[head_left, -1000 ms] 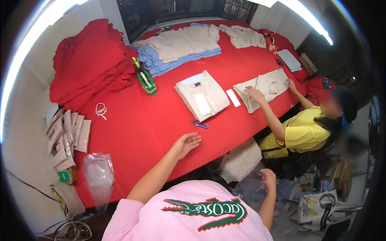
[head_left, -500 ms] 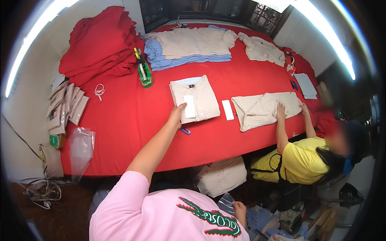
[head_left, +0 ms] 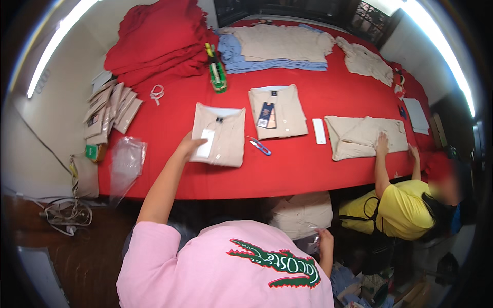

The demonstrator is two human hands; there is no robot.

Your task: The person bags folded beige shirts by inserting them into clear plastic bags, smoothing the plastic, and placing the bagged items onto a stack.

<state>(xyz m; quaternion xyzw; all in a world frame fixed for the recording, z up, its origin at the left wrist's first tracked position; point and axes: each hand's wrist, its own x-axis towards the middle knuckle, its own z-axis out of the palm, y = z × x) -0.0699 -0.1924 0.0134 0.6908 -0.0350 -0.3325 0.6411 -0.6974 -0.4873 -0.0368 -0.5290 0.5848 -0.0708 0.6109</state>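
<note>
My left hand [head_left: 191, 146] grips the left edge of a folded beige shirt [head_left: 228, 138], thumb on top over the white tag [head_left: 206, 143]. A second folded beige shirt [head_left: 292, 110] lies just to its right with a dark blue hang tag [head_left: 265, 114] on its front. Blue thread snips [head_left: 260, 146] rest on the red cloth between and below the two shirts. Down by my right side, beyond the table edge, my right hand [head_left: 324, 241] pinches a clear plastic bag [head_left: 311, 234], partly hidden by its see-through folds.
On the red-covered table [head_left: 169, 174] are clear bags [head_left: 127, 159], packed shirts [head_left: 110, 110], a red fabric pile [head_left: 159, 43], a green tape dispenser [head_left: 217, 77] and stacked shirts [head_left: 282, 46]. At right a co-worker in yellow [head_left: 403, 210] presses a beige garment [head_left: 362, 136] flat.
My left hand has carried the folded shirt leftward, uncovering the second shirt and the snips. My right hand with the plastic bag has risen slightly. The view has shifted too.
</note>
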